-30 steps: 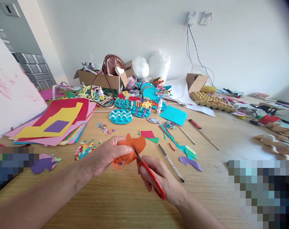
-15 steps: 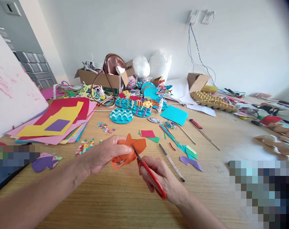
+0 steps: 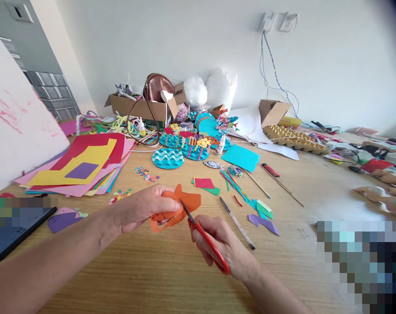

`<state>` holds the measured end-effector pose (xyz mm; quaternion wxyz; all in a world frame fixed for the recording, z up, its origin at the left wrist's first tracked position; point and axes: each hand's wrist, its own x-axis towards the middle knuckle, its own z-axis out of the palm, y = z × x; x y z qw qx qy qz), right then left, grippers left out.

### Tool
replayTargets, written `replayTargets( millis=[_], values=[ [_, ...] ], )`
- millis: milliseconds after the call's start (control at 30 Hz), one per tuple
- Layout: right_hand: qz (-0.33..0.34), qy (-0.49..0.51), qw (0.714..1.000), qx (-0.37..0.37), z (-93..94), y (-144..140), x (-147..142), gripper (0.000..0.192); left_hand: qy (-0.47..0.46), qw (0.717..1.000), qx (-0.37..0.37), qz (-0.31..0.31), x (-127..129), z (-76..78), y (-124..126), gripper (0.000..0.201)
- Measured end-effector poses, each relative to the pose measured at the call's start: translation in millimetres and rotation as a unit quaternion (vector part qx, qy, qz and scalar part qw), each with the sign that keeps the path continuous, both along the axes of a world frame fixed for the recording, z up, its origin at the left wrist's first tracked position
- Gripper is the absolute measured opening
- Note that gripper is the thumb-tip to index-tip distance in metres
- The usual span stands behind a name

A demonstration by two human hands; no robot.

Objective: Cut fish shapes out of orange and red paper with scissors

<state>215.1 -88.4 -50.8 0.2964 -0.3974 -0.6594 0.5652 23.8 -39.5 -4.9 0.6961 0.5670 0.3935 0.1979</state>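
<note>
"Paper (image 3: 192, 201), the orange one: where is it sitting?"

"It is being held above the worktop (image 3: 172, 279), near the middle of the view. Dark lines are running across its face, and a narrow strip of it is curling below its lower edge."

"What is the left hand (image 3: 150, 206) doing?"

"It is gripping the paper, with the thumb pressing on top."

"And the right hand (image 3: 229, 248)?"

"It is holding scissors (image 3: 208, 241) by the red handles. Their tips are pointing at the left thumb, and a blade is lying over the paper. I cannot tell whether the other is passing underneath."

"What is lying nearby?"

"A pen (image 3: 236, 221) is lying just right of the right hand. Red card (image 3: 203, 183) is overlapping green card (image 3: 215, 191) beyond the paper. Farther right, a purple scrap (image 3: 266, 224) is lying near some green pieces (image 3: 264, 208)."

"And to the left?"

"Dots (image 3: 118, 197) are lying left of the left hand, and a purple cut-out (image 3: 63, 221) is resting beside a partly blurred device (image 3: 18, 235)."

"Farther back?"

"A bottle (image 3: 220, 145) is standing by a blue sheet (image 3: 240, 158), and a bag (image 3: 158, 88) is resting in a box (image 3: 131, 107) near the wall (image 3: 152, 35)."
</note>
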Motion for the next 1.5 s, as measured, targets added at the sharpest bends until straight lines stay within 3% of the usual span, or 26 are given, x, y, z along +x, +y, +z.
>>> replayTargets(
  millis=[400, 833, 1500],
  values=[
    [0.006, -0.006, 1.000, -0.014, -0.6, -0.5, 0.7, 0.032, -0.003, 0.999, -0.001, -0.032, -6.8, -0.2, 4.9, 0.017],
    [0.008, -0.002, 1.000, -0.011, -1.7, -0.3, 0.2, 0.033, 0.004, 0.999, 0.033, 0.007, -3.6, 4.6, -0.1, 0.021],
    [0.015, 0.006, 1.000, -0.004, -0.8, 0.1, 1.1, 0.036, -0.035, 0.998, -0.011, 0.049, -2.5, -2.2, -1.6, 0.019]
  ],
)
